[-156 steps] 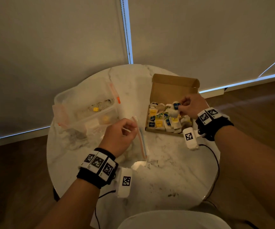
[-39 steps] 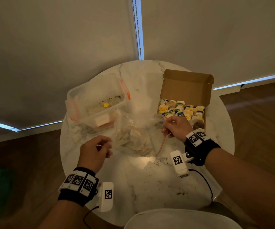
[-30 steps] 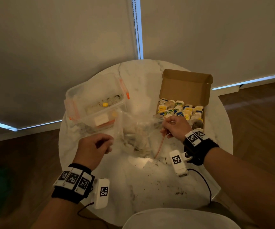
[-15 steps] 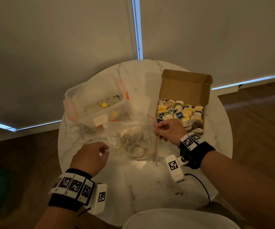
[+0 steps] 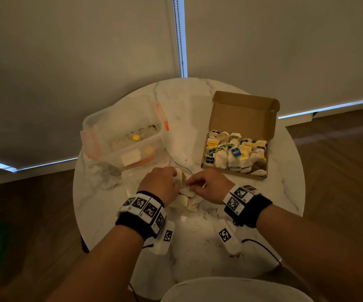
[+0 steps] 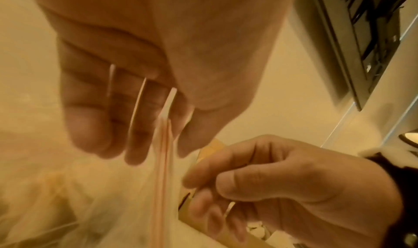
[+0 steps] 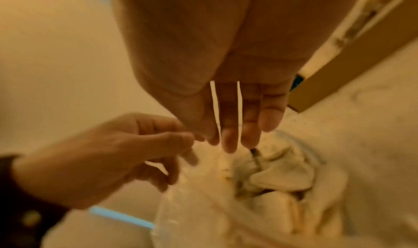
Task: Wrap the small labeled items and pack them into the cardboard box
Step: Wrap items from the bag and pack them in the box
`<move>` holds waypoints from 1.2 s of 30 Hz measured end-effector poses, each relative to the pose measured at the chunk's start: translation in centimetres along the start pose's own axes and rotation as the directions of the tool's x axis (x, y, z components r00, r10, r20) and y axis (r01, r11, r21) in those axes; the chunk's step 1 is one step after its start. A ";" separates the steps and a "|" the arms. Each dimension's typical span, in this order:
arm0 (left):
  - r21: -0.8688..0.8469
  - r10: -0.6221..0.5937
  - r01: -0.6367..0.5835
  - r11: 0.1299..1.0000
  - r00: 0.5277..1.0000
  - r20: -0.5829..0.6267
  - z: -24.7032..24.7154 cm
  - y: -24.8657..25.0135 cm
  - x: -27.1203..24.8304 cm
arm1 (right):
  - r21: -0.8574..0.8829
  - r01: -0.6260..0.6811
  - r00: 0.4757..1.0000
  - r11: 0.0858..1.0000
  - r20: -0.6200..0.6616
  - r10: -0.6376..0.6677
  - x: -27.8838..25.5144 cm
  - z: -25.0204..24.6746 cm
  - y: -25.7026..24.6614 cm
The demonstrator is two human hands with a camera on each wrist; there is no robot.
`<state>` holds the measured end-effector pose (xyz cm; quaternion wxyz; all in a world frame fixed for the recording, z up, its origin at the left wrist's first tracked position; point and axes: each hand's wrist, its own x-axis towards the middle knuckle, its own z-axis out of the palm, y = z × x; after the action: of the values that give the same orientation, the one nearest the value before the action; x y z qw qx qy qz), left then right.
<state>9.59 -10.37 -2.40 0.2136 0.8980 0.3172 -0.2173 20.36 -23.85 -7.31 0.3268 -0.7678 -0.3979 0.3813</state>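
Observation:
A clear zip bag [image 5: 187,201] holding loose tea bags [image 7: 282,176] lies in the middle of the round marble table [image 5: 198,247]. Both hands meet over its mouth. My left hand [image 5: 161,184] pinches the bag's zip strip [image 6: 162,189] between thumb and fingers. My right hand [image 5: 208,186] pinches the bag's rim right beside it, fingers curled. The open cardboard box [image 5: 243,114] stands at the right, packed with several wrapped tea bags [image 5: 235,153] bearing blue and yellow labels. Most of the bag is hidden under the hands in the head view.
A clear plastic container [image 5: 119,131] with orange clips sits at the left rear, a yellow tag and crumbs inside it. Tea crumbs lie scattered on the marble in front of the hands. A window blind with a bead chain [image 5: 178,35] hangs behind the table.
The hands, earlier apart and holding the bag stretched open above the table, have come together at its mouth. The bag now lies lower and nearer me.

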 end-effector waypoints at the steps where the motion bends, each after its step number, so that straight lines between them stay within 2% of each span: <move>1: -0.011 -0.024 0.024 1.000 1.000 -0.011 0.3 -0.3 0.0 | -0.111 -0.010 0.999 0.994 -0.034 0.006 0.3 -0.1 0.0; 3: -0.028 -0.038 0.037 0.999 0.999 -0.014 0.6 -0.6 0.1 | -0.341 -0.020 1.000 0.940 -0.010 0.017 1.2 0.0 -0.1; 5: -0.055 -0.030 0.028 0.998 0.999 -0.025 0.8 -0.7 0.3 | -0.489 0.007 0.994 0.872 0.101 0.048 2.4 0.9 -0.2; 8: -0.078 -0.024 0.021 0.997 0.999 -0.043 0.9 -0.6 0.7 | -0.518 0.012 0.976 0.855 0.194 0.104 4.3 2.4 0.1; 13: -0.100 -0.002 -0.004 0.995 0.998 -0.058 0.6 -0.3 0.9 | -0.565 -0.086 0.956 0.820 0.186 0.229 6.4 4.0 0.2; 15: -0.121 -0.006 -0.001 0.993 0.999 -0.051 0.5 -0.2 1.0 | -0.558 -0.130 0.944 0.820 0.184 0.275 6.9 4.4 0.2; 18: -0.140 -0.020 0.012 0.990 0.998 -0.063 0.7 -0.4 1.2 | -0.571 -0.117 0.936 0.813 0.210 0.283 7.3 4.2 -0.2; 28: -0.200 -0.069 0.050 0.979 0.994 -0.086 1.8 -1.9 1.2 | -0.366 -0.115 0.989 0.923 0.048 0.142 4.2 1.3 -0.8; 30: -0.216 -0.065 0.047 0.975 0.995 -0.077 1.8 -2.0 0.8 | -0.331 -0.129 0.989 0.935 0.023 0.145 3.0 0.3 -1.1; 36: -0.233 -0.047 0.031 0.972 0.997 -0.063 2.0 -2.3 -0.6 | -0.240 -0.059 0.997 0.969 -0.063 0.045 -0.3 -2.6 -2.3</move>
<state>7.16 -10.06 -4.32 0.3018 0.8675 0.3650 -0.1522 21.60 -23.56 -4.08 0.2320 -0.8225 -0.4118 0.3163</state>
